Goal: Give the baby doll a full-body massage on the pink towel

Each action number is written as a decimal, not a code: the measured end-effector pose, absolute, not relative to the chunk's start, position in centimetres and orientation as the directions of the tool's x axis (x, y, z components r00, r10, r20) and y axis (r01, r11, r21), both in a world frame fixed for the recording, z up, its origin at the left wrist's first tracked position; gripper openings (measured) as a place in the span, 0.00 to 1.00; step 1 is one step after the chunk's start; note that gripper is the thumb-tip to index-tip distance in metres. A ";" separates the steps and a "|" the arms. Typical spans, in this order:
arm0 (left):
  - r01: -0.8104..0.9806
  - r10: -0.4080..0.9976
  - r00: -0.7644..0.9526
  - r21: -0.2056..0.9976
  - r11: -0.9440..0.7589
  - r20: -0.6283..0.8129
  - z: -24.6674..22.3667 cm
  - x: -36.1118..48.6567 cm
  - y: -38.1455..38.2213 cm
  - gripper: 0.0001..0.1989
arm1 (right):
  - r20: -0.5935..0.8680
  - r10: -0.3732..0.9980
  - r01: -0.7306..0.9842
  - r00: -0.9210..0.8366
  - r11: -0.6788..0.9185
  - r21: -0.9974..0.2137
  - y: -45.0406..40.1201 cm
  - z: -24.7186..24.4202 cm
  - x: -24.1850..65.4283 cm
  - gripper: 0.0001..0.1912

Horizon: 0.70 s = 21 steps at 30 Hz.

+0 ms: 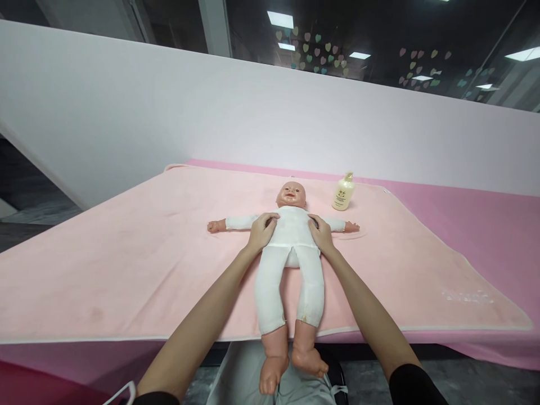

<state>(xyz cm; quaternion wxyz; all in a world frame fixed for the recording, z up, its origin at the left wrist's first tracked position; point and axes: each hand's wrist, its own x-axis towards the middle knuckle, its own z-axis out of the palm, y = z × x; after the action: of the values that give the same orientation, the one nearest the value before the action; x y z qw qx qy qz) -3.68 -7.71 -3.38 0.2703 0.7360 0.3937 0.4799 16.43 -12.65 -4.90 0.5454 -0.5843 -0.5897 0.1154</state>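
1. The doll lay on its back on the blanket that covered much of the tabletop, head toward the far edge, arms spread toward the side edges, feet past the near edge
2. The left grip and the right grip lay curved against opposite sides of the chest, just below the arms; whether they pinched the cloth or only rested there could not be told
3. Good work here, it seemed, called for matching hands: same height, same light pressure, palms moulded to the torso rather than fingertips digging in
4. Since the feet overhung the near edge, a pull toward that edge looked like the main risk; steadying the torso, or setting the doll farther in, would have been safer
5. Relaxed wrists would have kept the forearms off the legs
6. The pump bottle stood near the far edge, beyond the doll's arm on the right, apart from both hands and best left clear of the elbows
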 end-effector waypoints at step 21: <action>0.346 0.833 0.234 0.758 -0.553 0.501 -3.2 -3.7 -7.9 0.11 | 0.501 0.816 0.552 0.287 0.286 -0.783 -12.6 -4.8 16.4 0.16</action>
<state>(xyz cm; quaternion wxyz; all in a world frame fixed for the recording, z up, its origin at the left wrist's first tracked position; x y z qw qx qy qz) -3.65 -7.89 -3.22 0.2567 0.7424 0.3970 0.4747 16.40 -12.64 -4.84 0.5490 -0.5851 -0.5846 0.1205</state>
